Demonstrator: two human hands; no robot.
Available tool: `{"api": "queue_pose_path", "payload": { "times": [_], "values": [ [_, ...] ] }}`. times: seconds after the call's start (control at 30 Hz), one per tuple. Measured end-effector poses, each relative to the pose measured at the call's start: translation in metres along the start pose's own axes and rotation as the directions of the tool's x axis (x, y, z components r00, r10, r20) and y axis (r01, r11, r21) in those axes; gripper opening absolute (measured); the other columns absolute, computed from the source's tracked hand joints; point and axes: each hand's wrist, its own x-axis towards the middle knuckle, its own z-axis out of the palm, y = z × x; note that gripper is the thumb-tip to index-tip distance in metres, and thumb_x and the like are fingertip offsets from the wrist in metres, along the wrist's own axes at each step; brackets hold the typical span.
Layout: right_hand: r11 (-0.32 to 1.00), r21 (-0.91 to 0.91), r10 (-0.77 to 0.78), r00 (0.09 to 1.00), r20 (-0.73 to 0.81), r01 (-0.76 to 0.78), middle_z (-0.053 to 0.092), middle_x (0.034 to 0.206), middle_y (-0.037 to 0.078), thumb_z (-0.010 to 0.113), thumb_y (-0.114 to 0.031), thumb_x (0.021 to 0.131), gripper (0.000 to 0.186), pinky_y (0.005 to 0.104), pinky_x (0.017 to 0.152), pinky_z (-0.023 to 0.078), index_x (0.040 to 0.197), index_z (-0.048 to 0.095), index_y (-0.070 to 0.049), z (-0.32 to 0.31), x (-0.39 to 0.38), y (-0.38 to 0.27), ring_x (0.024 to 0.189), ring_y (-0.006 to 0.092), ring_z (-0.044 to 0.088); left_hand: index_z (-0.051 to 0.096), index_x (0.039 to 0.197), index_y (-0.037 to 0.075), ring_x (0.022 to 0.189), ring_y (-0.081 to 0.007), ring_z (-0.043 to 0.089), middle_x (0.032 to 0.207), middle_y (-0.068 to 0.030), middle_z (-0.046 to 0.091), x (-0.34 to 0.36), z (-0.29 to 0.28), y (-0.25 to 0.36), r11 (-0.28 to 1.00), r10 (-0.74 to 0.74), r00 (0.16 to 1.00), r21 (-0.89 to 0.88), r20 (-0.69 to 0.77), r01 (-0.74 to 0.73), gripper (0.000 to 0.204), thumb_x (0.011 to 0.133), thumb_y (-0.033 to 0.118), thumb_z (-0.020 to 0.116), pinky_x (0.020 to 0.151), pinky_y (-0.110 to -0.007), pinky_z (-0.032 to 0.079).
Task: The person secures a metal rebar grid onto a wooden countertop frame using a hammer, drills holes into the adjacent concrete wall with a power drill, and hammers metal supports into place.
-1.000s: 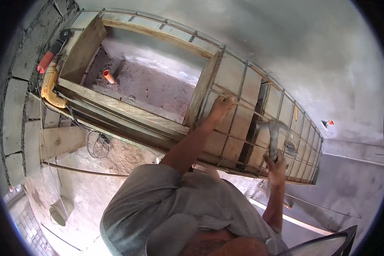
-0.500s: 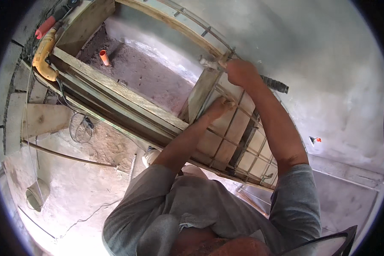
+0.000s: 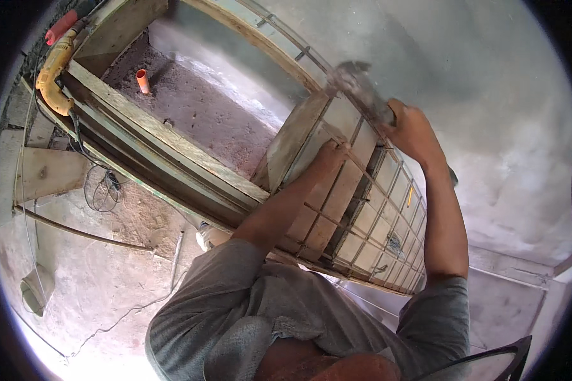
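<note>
Yellow power tool (image 3: 56, 76) | orange pipe (image 3: 142, 82) | left forearm (image 3: 276, 213) over grid (image 3: 376, 179) | hammer (image 3: 364, 94), probably

The hammer (image 3: 354, 81) is blurred at its head; the right hand (image 3: 415, 132) and forearm cover part of its handle. Whether the left hand's (image 3: 332, 155) fingers (image 3: 344, 146) hold anything cannot be determined. The bar grid (image 3: 321, 212) is partly hidden behind the left forearm (image 3: 279, 206). The upper edge cuts off the wooden frame (image 3: 169, 132).

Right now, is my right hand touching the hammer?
Touching. The head view shows your right hand closed around the handle of the hammer, whose blurred striking end juts out beyond your grip.
</note>
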Motion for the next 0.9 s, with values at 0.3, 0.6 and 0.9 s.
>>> {"api": "queue_pose_path", "payload": {
  "times": [0.3, 0.6, 0.9],
  "values": [
    [0.984, 0.078, 0.148, 0.983, 0.106, -0.157, 0.067, 0.090, 0.021, 0.071, -0.016, 0.078, 0.036, 0.0453, 0.075, 0.049, 0.112, 0.063, -0.006, 0.023, -0.005, 0.027, 0.086, 0.0404, 0.063, 0.060, 0.102, -0.003, 0.082, -0.0262, 0.066, 0.087, -0.0192, 0.065, -0.037, 0.006, 0.037, 0.395, -0.794, 0.606, 0.805, 0.057, 0.443, 0.033, 0.090, 0.028, 0.062, 0.073, -0.040, 0.052],
    [0.944, 0.203, 0.267, 0.964, -0.008, -0.260, 0.066, 0.082, 0.021, 0.074, -0.020, 0.080, 0.033, 0.0399, 0.069, 0.049, 0.105, 0.061, -0.002, 0.011, -0.038, 0.016, 0.074, 0.0344, 0.063, 0.052, 0.126, -0.004, 0.103, -0.0318, 0.062, 0.108, -0.0180, 0.067, -0.076, -0.073, 0.078, 0.357, 0.241, 0.961, 0.933, -0.138, 0.044, 0.060, 0.084, 0.033, 0.071, 0.091, -0.042, 0.048],
    [0.658, 0.624, 0.608, 0.786, -0.112, -0.421, 0.054, 0.073, 0.004, 0.075, -0.018, 0.081, 0.027, 0.0277, 0.063, 0.041, 0.096, 0.061, 0.000, 0.070, -0.171, 0.092, 0.067, 0.0116, 0.046, 0.055, 0.125, -0.005, 0.102, -0.0273, 0.064, 0.110, -0.0192, 0.068, -0.068, -0.065, 0.079, 0.575, -0.147, 0.972, 0.784, -0.182, 0.234, 0.061, 0.081, 0.034, 0.072, 0.088, -0.036, 0.049]
  ]
}}
